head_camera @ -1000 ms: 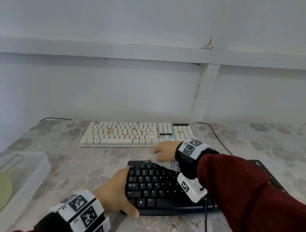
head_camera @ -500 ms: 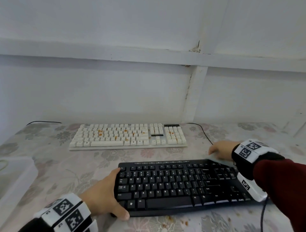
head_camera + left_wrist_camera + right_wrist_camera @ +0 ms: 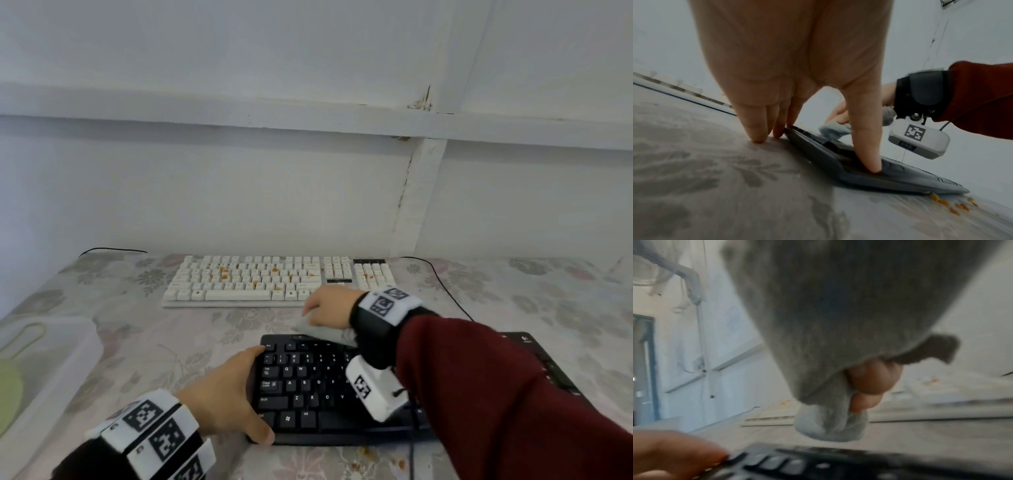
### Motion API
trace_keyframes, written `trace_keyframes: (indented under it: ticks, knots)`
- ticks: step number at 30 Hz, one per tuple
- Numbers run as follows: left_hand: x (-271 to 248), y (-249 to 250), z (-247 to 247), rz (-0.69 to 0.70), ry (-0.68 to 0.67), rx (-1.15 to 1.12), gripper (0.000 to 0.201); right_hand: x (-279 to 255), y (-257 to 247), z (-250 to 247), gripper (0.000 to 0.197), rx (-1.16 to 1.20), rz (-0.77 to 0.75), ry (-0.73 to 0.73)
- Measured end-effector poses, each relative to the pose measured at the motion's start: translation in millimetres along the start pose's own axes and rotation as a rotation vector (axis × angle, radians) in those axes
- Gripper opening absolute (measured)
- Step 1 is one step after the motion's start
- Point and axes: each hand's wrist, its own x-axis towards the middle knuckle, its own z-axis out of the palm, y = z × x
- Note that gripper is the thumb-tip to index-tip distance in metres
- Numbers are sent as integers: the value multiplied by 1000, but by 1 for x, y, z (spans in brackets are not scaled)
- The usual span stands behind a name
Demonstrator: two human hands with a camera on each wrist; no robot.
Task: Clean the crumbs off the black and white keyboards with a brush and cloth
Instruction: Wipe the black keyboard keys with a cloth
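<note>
Floral tablecloth (image 3: 144,342); right hand (image 3: 330,306) bunches soft cloth (image 3: 325,330).

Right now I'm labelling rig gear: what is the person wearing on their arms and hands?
Both hands are bare. The right hand has a dark red sleeve, a black wrist strap, white blocks with black square markers and a thin black cable. The left hand wears a black strap with similar marker blocks.

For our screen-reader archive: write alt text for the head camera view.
A person's right hand holds a grey cloth at the far edge of a black keyboard, while the left hand steadies its left end. Behind, a white keyboard dotted with orange crumbs lies on the flowered table.
</note>
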Motion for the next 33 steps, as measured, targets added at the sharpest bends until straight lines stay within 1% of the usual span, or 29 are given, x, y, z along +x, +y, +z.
trace_keyframes:
  ticks: [3, 5, 9, 10, 13, 16, 19, 25, 27, 30, 33]
  knots:
    - [0, 1, 0, -13, 11, 25, 97, 22, -22, 15, 30, -19, -21, 15]
    - [0, 2, 0, -24, 20, 56, 102, 28, -25, 21, 31, -41, -13, 12]
    - [-1, 3, 0, -22, 33, 86, 95, 20, -11, 20, 33, -53, -4, 17]
    - [-2, 4, 0, -29, 32, 95, 96, 16, -5, 18, 34, -57, 4, 8]
    - [-1, 2, 0, -46, 26, 119, 110, -2, 21, 13, 33, -28, 38, -18]
    - [0, 0, -1, -54, 19, 124, 114, -24, 56, 7, 28, -15, 117, -34]
    - [1, 0, 0, -57, 4, 118, 120, -47, 94, -2, 27, -52, 208, -22]
    - [2, 0, 0, -64, -1, 112, 119, -78, 155, -16, 31, -149, 385, -34]
    - [2, 0, 1, -76, 1, 119, 116, -84, 163, -19, 31, -164, 433, -40]
    - [2, -2, 0, -79, -3, 110, 118, -81, 172, -19, 31, -226, 503, -47]
    - [1, -1, -1, -89, -17, 107, 113, -67, 159, -19, 21, -375, 552, -108]
